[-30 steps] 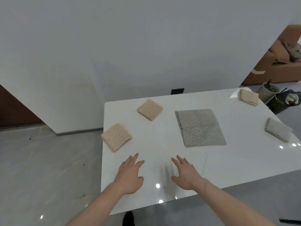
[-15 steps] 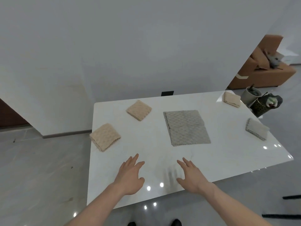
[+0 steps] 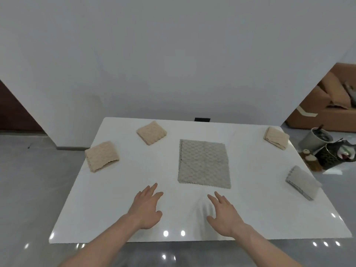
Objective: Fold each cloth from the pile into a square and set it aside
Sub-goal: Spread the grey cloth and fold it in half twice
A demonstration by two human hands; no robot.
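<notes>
A grey waffle cloth (image 3: 204, 163) lies flat on the white table (image 3: 119, 205), in the middle. My left hand (image 3: 147, 207) hovers with straight fingers over the table, near the cloth's front left corner. To the right of it, my right hand (image 3: 224, 213) is spread the same way, just in front of the cloth's near edge. Neither hand touches the cloth or holds anything. Folded cloths lie around: a beige one (image 3: 101, 158) at the left edge, a beige one (image 3: 151, 132) at the back left, a beige one (image 3: 276, 137) at the back right, a grey one (image 3: 302, 182) at the right.
The table's far edge meets a white wall with a black socket (image 3: 201, 119). On the floor to the right stand a grey bucket (image 3: 316, 138) and a dark patterned basket (image 3: 335, 156), with brown cardboard boxes (image 3: 327, 106) behind them. Grey tiled floor surrounds the table.
The view has swung left and squared up with the table. Both hands stay spread above the near table, now slightly closer to the grey cloth. No cloth has moved.
</notes>
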